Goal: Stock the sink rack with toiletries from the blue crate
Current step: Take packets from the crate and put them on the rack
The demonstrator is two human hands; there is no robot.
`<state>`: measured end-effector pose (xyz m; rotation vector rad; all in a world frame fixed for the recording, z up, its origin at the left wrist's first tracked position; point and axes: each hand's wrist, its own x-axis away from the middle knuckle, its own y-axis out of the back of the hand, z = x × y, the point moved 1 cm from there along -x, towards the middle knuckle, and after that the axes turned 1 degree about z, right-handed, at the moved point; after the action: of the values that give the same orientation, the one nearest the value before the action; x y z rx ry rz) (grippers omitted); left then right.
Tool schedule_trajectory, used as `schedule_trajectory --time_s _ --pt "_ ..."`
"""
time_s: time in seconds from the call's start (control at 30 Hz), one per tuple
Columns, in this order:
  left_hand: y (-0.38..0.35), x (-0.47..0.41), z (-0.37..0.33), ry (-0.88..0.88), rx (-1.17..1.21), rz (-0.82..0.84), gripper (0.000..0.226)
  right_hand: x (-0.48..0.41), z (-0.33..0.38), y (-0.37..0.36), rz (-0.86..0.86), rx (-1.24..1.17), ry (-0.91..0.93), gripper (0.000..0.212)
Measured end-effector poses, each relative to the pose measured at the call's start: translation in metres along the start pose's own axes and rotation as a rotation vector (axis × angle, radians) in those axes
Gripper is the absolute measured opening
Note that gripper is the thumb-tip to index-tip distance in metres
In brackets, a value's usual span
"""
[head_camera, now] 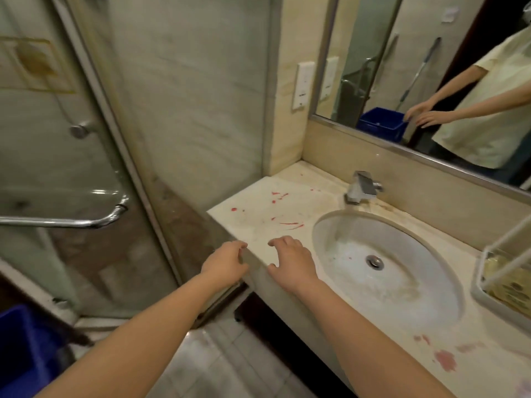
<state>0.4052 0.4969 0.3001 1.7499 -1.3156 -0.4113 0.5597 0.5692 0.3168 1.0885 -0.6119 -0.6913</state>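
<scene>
Both hands reach out at the counter's (258, 202) left corner, the left hand (225, 265) at its edge and the right hand (291, 261) over the top beside the sink basin (402, 297). The fingers of each are loosely bent and hold nothing. The blue crate (20, 349) sits on the floor at the lower left, well apart from the white rack (479, 285) standing right of the basin.

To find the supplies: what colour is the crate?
The crate is blue; head view, bottom left.
</scene>
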Motion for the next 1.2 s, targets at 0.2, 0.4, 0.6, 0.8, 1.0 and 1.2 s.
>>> schedule_trajectory --time_s 0.2,0.4,0.6,0.8,1.0,1.2 --pt "0.025 0.027 0.059 0.125 0.013 -0.084 0.055 -0.017 0.063 -0.024 0.039 0.015 0.148 0.049" --pt "0.041 0.059 0.101 0.287 0.078 -0.186 0.056 -0.028 0.111 -0.042 0.096 0.061 0.361 0.053" --pt "0.042 0.099 0.121 0.465 0.143 -0.295 0.056 -0.032 0.144 -0.054 0.188 0.127 0.565 0.053" --pt "0.031 0.146 0.125 0.635 0.261 -0.422 0.058 -0.021 0.168 -0.069 0.255 0.134 0.761 0.055" --pt "0.012 0.199 0.125 0.774 0.316 -0.524 0.058 0.005 0.19 -0.082 0.344 0.134 0.942 0.053" --pt "-0.007 0.249 0.124 0.922 0.343 -0.597 0.057 0.041 0.206 -0.098 0.409 0.118 1.086 0.054"
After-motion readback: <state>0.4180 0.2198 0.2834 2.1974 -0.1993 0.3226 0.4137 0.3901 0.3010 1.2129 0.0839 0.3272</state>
